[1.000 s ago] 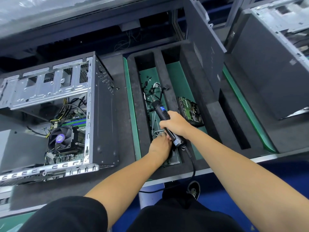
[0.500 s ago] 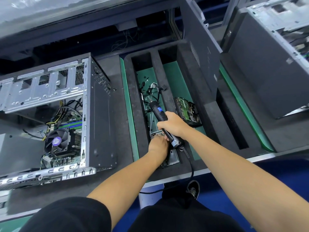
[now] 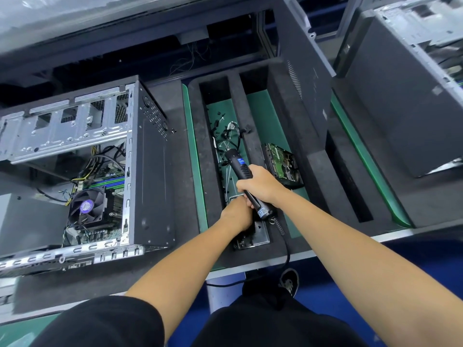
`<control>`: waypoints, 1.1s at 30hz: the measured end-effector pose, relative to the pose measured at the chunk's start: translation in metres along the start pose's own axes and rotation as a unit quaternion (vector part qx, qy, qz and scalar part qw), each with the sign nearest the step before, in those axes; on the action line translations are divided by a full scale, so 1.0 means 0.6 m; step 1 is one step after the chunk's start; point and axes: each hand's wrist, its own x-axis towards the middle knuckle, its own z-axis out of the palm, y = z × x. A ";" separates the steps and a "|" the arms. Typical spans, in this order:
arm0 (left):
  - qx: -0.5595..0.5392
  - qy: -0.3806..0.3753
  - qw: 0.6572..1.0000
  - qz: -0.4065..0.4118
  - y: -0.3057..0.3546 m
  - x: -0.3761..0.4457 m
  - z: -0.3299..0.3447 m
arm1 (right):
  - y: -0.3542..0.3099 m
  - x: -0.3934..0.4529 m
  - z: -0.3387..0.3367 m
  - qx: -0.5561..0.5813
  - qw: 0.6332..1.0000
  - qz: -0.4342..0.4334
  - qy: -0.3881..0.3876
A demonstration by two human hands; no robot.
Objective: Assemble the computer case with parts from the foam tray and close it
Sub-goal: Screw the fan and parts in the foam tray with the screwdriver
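Observation:
The open computer case [image 3: 150, 171] lies on its side at the left, showing a fan and motherboard [image 3: 86, 206]. The black foam tray [image 3: 253, 136] sits in the middle. My right hand [image 3: 260, 186] grips a black electric screwdriver [image 3: 240, 166] over the tray's left slot. My left hand [image 3: 238, 214] reaches down into that slot onto a flat metal part [image 3: 260, 236]; its fingers are hidden, so its grip is unclear. A hard drive [image 3: 281, 164] leans in the adjacent slot. The case's dark side panel [image 3: 308, 78] stands upright in the tray.
Loose cables and small black bits [image 3: 230, 134] lie at the far end of the left slot. A second computer case [image 3: 411, 96] stands at the right. The screwdriver's cord [image 3: 285, 251] hangs over the table's front edge. My shoe [image 3: 289, 281] shows below.
The view has shifted slightly. Both hands stay over the left slot, my left hand pressing a little deeper onto the metal part.

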 end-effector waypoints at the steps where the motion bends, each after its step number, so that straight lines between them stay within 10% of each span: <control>1: -0.010 0.004 1.000 0.000 0.000 0.003 -0.005 | 0.000 -0.001 0.000 -0.004 1.000 -0.004 -0.001; 17: -0.128 0.052 0.990 -0.026 -0.007 0.011 -0.036 | 0.000 -0.008 -0.001 -0.010 1.000 -0.025 0.010; 33: 0.214 -0.108 0.957 0.162 -0.004 -0.009 0.019 | -0.004 -0.012 -0.003 -0.032 0.999 -0.023 0.011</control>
